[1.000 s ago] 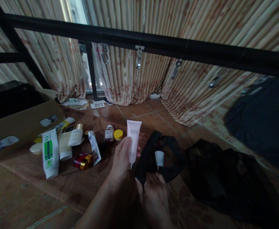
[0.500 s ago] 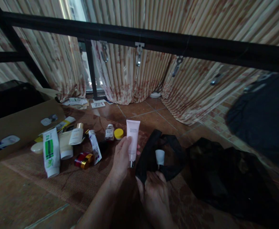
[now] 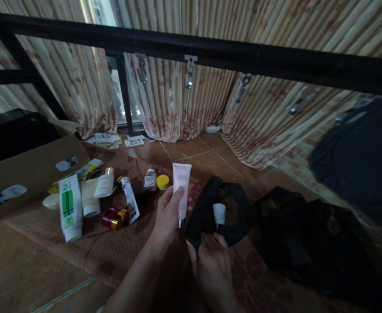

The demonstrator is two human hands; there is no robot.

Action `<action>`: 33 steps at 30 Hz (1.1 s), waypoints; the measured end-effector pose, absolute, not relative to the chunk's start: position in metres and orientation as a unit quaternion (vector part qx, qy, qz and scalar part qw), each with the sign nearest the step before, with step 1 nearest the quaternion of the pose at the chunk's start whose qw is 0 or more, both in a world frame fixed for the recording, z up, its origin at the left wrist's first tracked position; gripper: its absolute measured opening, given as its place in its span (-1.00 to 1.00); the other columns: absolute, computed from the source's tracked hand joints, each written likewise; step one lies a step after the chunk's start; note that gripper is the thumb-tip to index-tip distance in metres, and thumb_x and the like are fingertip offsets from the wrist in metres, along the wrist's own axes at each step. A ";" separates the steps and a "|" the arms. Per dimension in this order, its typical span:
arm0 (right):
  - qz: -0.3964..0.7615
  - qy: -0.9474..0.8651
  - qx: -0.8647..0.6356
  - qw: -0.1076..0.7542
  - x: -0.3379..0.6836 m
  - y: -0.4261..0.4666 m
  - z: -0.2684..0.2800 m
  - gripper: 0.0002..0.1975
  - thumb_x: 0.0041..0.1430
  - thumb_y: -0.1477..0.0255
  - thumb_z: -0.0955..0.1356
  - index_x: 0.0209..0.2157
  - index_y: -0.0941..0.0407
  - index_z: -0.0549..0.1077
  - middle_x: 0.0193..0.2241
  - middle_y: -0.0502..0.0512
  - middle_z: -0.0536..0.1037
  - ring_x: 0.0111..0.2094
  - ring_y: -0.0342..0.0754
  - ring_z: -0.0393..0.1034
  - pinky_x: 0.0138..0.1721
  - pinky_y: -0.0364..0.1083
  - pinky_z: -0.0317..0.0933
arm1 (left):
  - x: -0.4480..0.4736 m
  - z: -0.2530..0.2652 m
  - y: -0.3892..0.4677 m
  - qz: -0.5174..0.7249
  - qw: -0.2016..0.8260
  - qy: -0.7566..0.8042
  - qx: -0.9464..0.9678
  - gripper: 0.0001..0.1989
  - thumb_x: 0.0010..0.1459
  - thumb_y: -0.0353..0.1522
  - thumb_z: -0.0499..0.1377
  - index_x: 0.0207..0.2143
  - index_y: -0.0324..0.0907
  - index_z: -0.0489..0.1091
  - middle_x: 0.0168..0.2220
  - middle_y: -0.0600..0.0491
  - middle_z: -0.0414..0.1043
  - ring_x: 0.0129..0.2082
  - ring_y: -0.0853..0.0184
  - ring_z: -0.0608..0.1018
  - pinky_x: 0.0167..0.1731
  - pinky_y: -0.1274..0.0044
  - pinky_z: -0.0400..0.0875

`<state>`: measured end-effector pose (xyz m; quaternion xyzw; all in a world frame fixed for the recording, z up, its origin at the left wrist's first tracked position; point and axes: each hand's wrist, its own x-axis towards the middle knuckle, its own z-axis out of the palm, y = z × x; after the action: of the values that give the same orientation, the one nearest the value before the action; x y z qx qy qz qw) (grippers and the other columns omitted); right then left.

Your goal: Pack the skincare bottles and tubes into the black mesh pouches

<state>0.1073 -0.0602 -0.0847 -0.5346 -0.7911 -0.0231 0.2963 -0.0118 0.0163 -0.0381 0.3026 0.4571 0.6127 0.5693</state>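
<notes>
A pale pink squeeze tube [image 3: 182,178] with a silvery cap at the bottom stands upright in my left hand [image 3: 167,213], the thumb across its front. Close beside it, my right hand [image 3: 213,263] is closed on the near edge of a black bag [image 3: 201,208]. The bag's mouth gapes, and a white cap [image 3: 219,213] shows inside the opening; what it belongs to is hidden. Left of my hands lie a clear bottle [image 3: 149,180], a yellow-lidded jar [image 3: 162,182], a slim purple-and-white tube [image 3: 130,200] and a red bottle with a gold cap [image 3: 115,218].
A large white-and-green tube [image 3: 70,208] and a cream bottle [image 3: 105,184] lie on the brown mat [image 3: 102,256]. A cardboard box [image 3: 31,169] stands at the left. Black plastic [image 3: 308,243] is heaped at the right. A dark rail [image 3: 210,48] with metal hooks crosses before the curtains.
My left thumb has shifted slightly on the pink tube. Otherwise both hands, the tube and the bag stay nearly in place.
</notes>
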 end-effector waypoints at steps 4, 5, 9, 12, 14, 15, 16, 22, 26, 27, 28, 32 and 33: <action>-0.018 -0.791 -0.536 0.294 0.108 -0.061 -0.086 -0.68 0.37 0.43 0.17 -0.46 0.11 0.39 -0.54 0.03 0.44 -0.47 -0.05 0.32 -0.19 -0.02 0.05 | -0.012 -0.038 0.016 0.612 0.566 0.460 0.305 -0.64 0.01 -0.11 0.26 -0.32 -0.22 0.39 -0.53 0.10 0.44 -0.64 0.45 0.44 -0.66 0.66 0.26; -0.018 -0.791 -0.536 0.295 0.108 -0.061 -0.086 -0.68 0.37 0.43 0.18 -0.46 0.11 0.39 -0.54 0.03 0.44 -0.47 -0.05 0.32 -0.19 -0.02 0.05 | -0.011 -0.038 0.016 0.612 0.566 0.460 0.306 -0.64 0.01 -0.11 0.26 -0.32 -0.22 0.40 -0.53 0.10 0.44 -0.64 0.45 0.44 -0.65 0.66 0.26; -0.020 -0.791 -0.535 0.297 0.108 -0.060 -0.087 -0.68 0.37 0.42 0.18 -0.47 0.11 0.39 -0.54 0.03 0.43 -0.47 -0.04 0.31 -0.20 -0.02 0.05 | -0.011 -0.040 0.016 0.610 0.565 0.460 0.312 -0.67 0.04 -0.13 0.25 -0.33 -0.22 0.39 -0.53 0.12 0.42 -0.62 0.46 0.44 -0.63 0.66 0.27; -0.017 -0.792 -0.534 0.295 0.108 -0.061 -0.088 -0.68 0.37 0.43 0.17 -0.46 0.11 0.40 -0.54 0.03 0.43 -0.47 -0.05 0.31 -0.18 -0.02 0.05 | -0.011 -0.041 0.017 0.607 0.566 0.461 0.315 -0.68 0.06 -0.13 0.24 -0.33 -0.22 0.39 -0.52 0.12 0.42 -0.62 0.46 0.43 -0.62 0.66 0.28; -0.014 -0.792 -0.534 0.295 0.108 -0.061 -0.088 -0.68 0.37 0.43 0.18 -0.46 0.11 0.40 -0.53 0.02 0.43 -0.46 -0.05 0.32 -0.18 -0.02 0.05 | -0.011 -0.041 0.017 0.606 0.566 0.461 0.315 -0.68 0.06 -0.14 0.24 -0.32 -0.22 0.39 -0.52 0.13 0.42 -0.61 0.46 0.43 -0.62 0.65 0.28; -0.013 -0.792 -0.535 0.295 0.108 -0.061 -0.088 -0.69 0.36 0.43 0.18 -0.46 0.11 0.40 -0.53 0.02 0.43 -0.46 -0.04 0.32 -0.18 -0.02 0.05 | -0.011 -0.041 0.017 0.606 0.566 0.462 0.315 -0.69 0.05 -0.14 0.24 -0.32 -0.22 0.39 -0.52 0.13 0.41 -0.61 0.46 0.43 -0.62 0.65 0.28; -0.011 -0.791 -0.536 0.295 0.108 -0.061 -0.088 -0.69 0.36 0.44 0.18 -0.46 0.11 0.40 -0.53 0.02 0.44 -0.46 -0.04 0.32 -0.18 -0.02 0.05 | -0.011 -0.041 0.017 0.606 0.566 0.463 0.315 -0.69 0.05 -0.14 0.24 -0.33 -0.22 0.39 -0.52 0.13 0.41 -0.61 0.46 0.43 -0.62 0.65 0.28; -0.018 -0.792 -0.532 0.298 0.107 -0.061 -0.086 -0.69 0.36 0.43 0.18 -0.46 0.11 0.39 -0.53 0.03 0.43 -0.47 -0.06 0.30 -0.21 -0.03 0.05 | -0.010 -0.039 0.016 0.605 0.573 0.464 0.301 -0.67 0.01 -0.13 0.27 -0.36 -0.23 0.41 -0.52 0.12 0.42 -0.62 0.47 0.43 -0.62 0.65 0.27; -0.023 -0.792 -0.530 0.301 0.108 -0.061 -0.086 -0.68 0.37 0.42 0.18 -0.46 0.11 0.39 -0.53 0.03 0.42 -0.47 -0.06 0.30 -0.20 -0.02 0.05 | -0.010 -0.040 0.016 0.607 0.578 0.465 0.284 -0.67 -0.03 -0.13 0.29 -0.37 -0.22 0.42 -0.54 0.13 0.41 -0.62 0.46 0.44 -0.60 0.64 0.29; -0.023 -0.793 -0.531 0.299 0.108 -0.061 -0.087 -0.68 0.37 0.42 0.18 -0.47 0.11 0.39 -0.54 0.02 0.42 -0.47 -0.06 0.30 -0.20 -0.02 0.05 | -0.009 -0.040 0.016 0.607 0.577 0.469 0.280 -0.67 -0.03 -0.13 0.30 -0.38 -0.22 0.42 -0.54 0.13 0.41 -0.62 0.45 0.44 -0.61 0.63 0.28; -0.023 -0.793 -0.531 0.298 0.108 -0.061 -0.087 -0.68 0.37 0.42 0.19 -0.47 0.11 0.39 -0.54 0.02 0.42 -0.48 -0.06 0.30 -0.20 -0.02 0.05 | -0.009 -0.041 0.015 0.605 0.575 0.475 0.277 -0.67 -0.03 -0.13 0.30 -0.39 -0.23 0.42 -0.55 0.12 0.41 -0.62 0.45 0.43 -0.61 0.64 0.28; -0.027 -0.792 -0.532 0.297 0.108 -0.060 -0.088 -0.69 0.36 0.43 0.19 -0.47 0.11 0.39 -0.54 0.02 0.43 -0.48 -0.07 0.31 -0.19 -0.02 0.06 | -0.010 -0.045 0.017 0.591 0.562 0.505 0.283 -0.64 -0.01 -0.09 0.27 -0.42 -0.23 0.42 -0.57 0.11 0.41 -0.65 0.46 0.40 -0.64 0.64 0.22; -0.029 -0.792 -0.532 0.296 0.108 -0.060 -0.088 -0.68 0.37 0.43 0.19 -0.47 0.11 0.39 -0.53 0.02 0.43 -0.48 -0.07 0.31 -0.18 -0.02 0.06 | -0.011 -0.046 0.017 0.589 0.559 0.509 0.285 -0.63 -0.01 -0.08 0.27 -0.42 -0.23 0.42 -0.57 0.11 0.41 -0.66 0.46 0.40 -0.64 0.64 0.21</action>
<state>0.1077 -0.0604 -0.0876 -0.5325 -0.7924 -0.0291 0.2963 -0.0106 0.0174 -0.0463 0.2852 0.5091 0.5889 0.5591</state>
